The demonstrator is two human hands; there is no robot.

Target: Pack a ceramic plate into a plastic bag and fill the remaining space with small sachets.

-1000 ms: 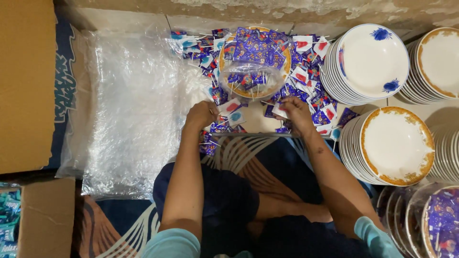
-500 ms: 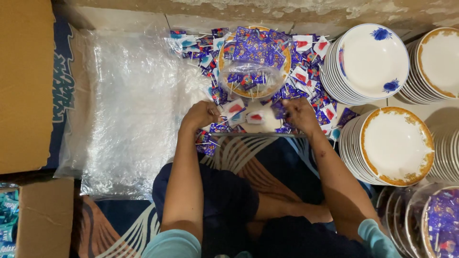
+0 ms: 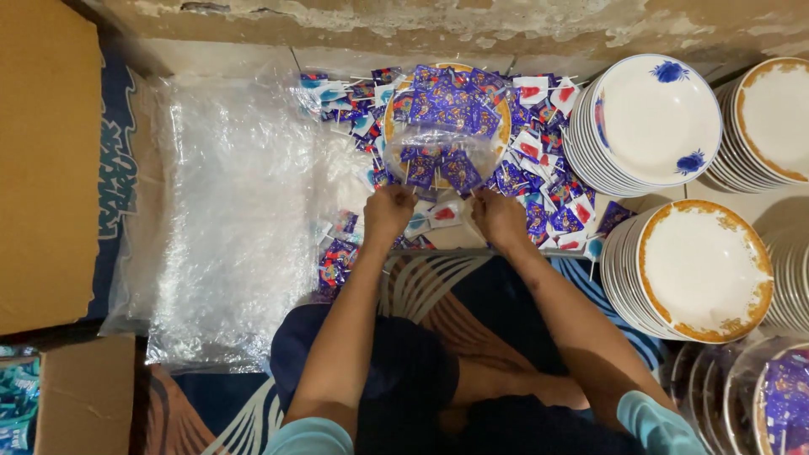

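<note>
My left hand and my right hand each pinch the near edge of a small clear plastic bag and hold it stretched between them. Several blue-wrapped lollipops lie inside the bag. Behind the bag a gold-rimmed plate is heaped with more blue lollipops. Loose lollipops in blue and in white-and-red wrappers are scattered on the floor around the plate and my hands. A few lie just left of my left hand.
Stacks of plates stand at the right: blue-flowered ones, gold-rimmed ones and more at the corner. Plastic-wrapped filled plates sit at bottom right. A crumpled clear plastic sheet and cardboard boxes lie to the left.
Both hands left the loose lollipops on the floor, came together and took hold of the bag's near edge. The bag now hangs stretched, nearer to me, with more lollipops in it.
</note>
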